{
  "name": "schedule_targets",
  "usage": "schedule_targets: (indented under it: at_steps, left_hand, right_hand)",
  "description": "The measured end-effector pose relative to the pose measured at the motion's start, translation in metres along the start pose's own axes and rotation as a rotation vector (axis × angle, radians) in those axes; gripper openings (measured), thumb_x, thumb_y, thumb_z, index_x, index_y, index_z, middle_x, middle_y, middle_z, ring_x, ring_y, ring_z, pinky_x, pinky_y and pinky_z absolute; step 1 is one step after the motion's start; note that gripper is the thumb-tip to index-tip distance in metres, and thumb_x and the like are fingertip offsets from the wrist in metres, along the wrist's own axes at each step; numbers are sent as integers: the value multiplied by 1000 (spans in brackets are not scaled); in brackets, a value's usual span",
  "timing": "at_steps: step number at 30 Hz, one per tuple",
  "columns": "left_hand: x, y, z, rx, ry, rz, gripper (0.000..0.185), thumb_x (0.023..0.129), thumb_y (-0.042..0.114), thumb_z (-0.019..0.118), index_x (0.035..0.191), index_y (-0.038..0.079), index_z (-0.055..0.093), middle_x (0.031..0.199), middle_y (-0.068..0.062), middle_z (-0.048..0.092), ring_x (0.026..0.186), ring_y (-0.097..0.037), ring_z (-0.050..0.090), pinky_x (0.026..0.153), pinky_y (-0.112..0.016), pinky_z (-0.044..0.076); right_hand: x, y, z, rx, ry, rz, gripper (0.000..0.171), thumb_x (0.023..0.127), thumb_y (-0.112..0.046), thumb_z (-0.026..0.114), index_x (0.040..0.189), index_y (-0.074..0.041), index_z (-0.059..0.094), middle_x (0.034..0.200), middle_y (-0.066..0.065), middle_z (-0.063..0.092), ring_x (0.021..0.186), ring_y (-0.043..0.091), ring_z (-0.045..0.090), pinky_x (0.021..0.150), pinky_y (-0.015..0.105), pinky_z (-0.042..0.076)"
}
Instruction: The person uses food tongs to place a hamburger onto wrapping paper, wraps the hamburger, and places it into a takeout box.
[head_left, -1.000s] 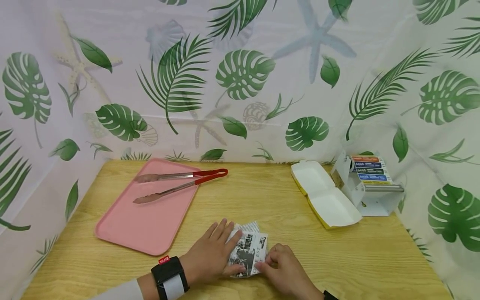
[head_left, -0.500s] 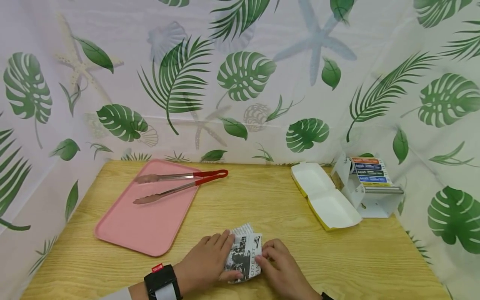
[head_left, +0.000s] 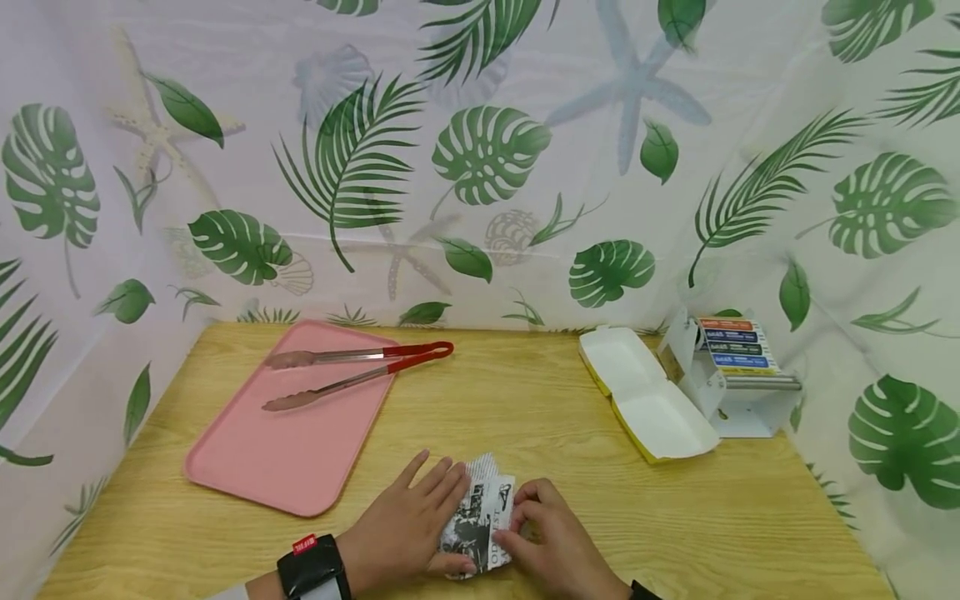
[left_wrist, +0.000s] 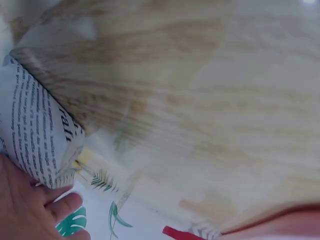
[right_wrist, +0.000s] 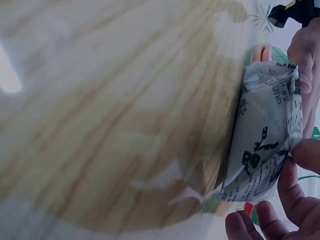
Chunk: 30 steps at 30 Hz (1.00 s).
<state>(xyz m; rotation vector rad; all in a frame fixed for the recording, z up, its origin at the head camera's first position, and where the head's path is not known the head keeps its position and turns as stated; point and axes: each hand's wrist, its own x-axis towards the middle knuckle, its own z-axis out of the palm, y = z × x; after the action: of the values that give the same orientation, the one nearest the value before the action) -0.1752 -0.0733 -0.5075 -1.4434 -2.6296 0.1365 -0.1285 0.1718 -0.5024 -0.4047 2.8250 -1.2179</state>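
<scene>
Pressing flat, the left hand (head_left: 401, 533) holds down the packet (head_left: 480, 523); the right hand (head_left: 551, 546) pinches its edge. Light, soft paper probably creases easily; edges suit gripping.

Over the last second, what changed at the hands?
The printed paper got narrower: both hands folded it in, and it now sits a bit nearer the table's front edge. The left hand lies flat against it with fingers spread; the right hand pinches its right edge. Tray, tongs and open box have not moved.
</scene>
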Motion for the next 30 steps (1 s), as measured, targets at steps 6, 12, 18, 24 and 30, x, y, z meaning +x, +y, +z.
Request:
schedule_targets:
  at_steps: [6, 12, 18, 24, 30]
  left_hand:
    - [1, -1, -3, -45, -87, -3, 93, 98, 76, 20, 156, 7, 39, 156, -10, 45, 145, -26, 39, 122, -53, 18]
    - [3, -2, -1, 18, -45, 8, 92, 97, 77, 19, 155, 9, 41, 156, -10, 44, 144, -26, 40, 121, -53, 21]
    - [4, -7, 4, 138, 103, 60, 89, 99, 74, 17, 156, 11, 42, 150, -5, 51, 133, -24, 47, 115, -49, 33]
    - [8, -9, 6, 106, 139, 90, 74, 105, 63, 25, 157, 13, 39, 153, -1, 48, 136, -19, 47, 108, -44, 40]
    - [13, -8, 4, 78, 105, 118, 69, 107, 56, 31, 157, 10, 38, 161, -4, 38, 145, -18, 39, 116, -44, 34]
  right_hand:
    - [-2, 6, 1, -64, 7, 16, 42, 87, -35, 82, 113, -13, 56, 128, 4, 49, 115, 21, 55, 96, 42, 50]
    - [-4, 7, 0, -193, 29, -52, 62, 88, -37, 81, 136, -9, 55, 136, 6, 53, 122, 22, 56, 98, 46, 51]
    - [-5, 10, -2, -328, 17, -203, 42, 93, -37, 74, 129, -17, 67, 135, 5, 56, 120, 21, 58, 93, 43, 54]
    - [1, 13, -5, -357, 21, -210, 43, 95, -35, 73, 132, -14, 68, 141, 10, 55, 126, 24, 56, 97, 43, 52]
    - [4, 16, -8, -353, 6, -201, 44, 95, -34, 72, 133, -12, 68, 146, 12, 53, 128, 27, 56, 98, 44, 52]
